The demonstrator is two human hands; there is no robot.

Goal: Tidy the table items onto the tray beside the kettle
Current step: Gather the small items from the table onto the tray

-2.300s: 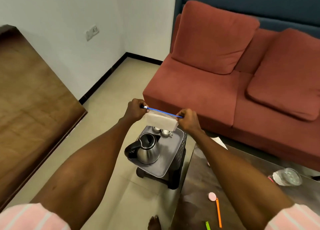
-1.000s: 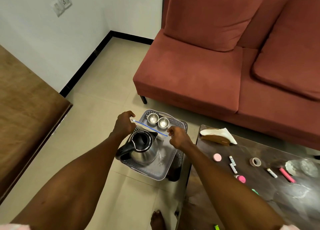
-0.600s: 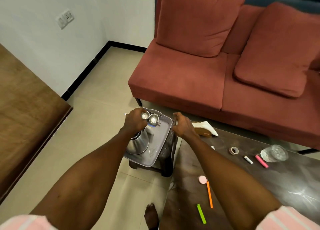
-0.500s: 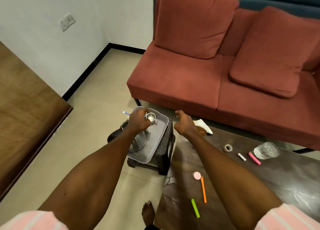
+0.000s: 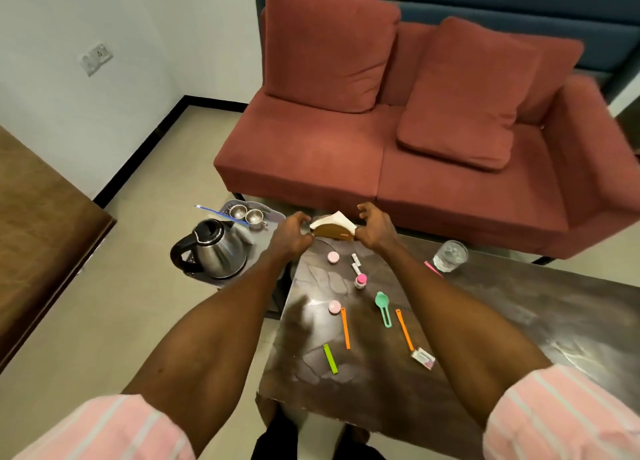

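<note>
A wooden napkin holder [image 5: 332,230] with white napkins stands at the far left corner of the dark table [image 5: 519,307]. My left hand [image 5: 291,234] has curled fingers around its left end. My right hand [image 5: 375,227] has its thumb at the right end, with its fingers arched above and apart from the napkins. To the left, a grey tray [image 5: 273,216] on a black stool holds a steel kettle [image 5: 216,250], two steel cups [image 5: 246,214] and a clear zip bag with a blue strip [image 5: 218,213].
Loose on the table lie pink caps [image 5: 333,257], a pink-capped bottle [image 5: 361,281], a green scoop [image 5: 382,304], orange sticks [image 5: 345,328], a green stick [image 5: 330,358], a small packet [image 5: 423,358] and a glass [image 5: 450,255]. A red sofa [image 5: 415,155] stands behind.
The zip bag that both hands held now lies on the tray beside the kettle. Both hands have let go of it and moved right to the napkin holder.
</note>
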